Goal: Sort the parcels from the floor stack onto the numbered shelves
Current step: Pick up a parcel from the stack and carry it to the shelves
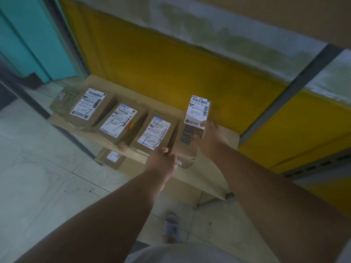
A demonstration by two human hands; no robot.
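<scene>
The right hand (209,138) has its fingers curled round the near end of a tall cardboard parcel (195,118), thumb pressed on the lower edge of that parcel's white label; the parcel stands tilted on a low cardboard-covered shelf (214,168). The left hand (161,161) grips the parcel's lower near corner, fingers wrapped over the edge, so both hands hold the same box. Just left of the left fingers lies a flat parcel marked "1-7" (154,132), touching the held one. Further left of it sit a second "1-7" parcel (119,122) and a third (88,107), in a row, with a taped box (62,97) beyond them at the shelf's far end. Below the left fingers, under the shelf edge, a small labelled box (112,157) shows on the lower level. Behind the right fingers runs a yellow panel (161,67). Near the person, a grey slipper (171,227) rests on the tiled floor (47,177)
</scene>
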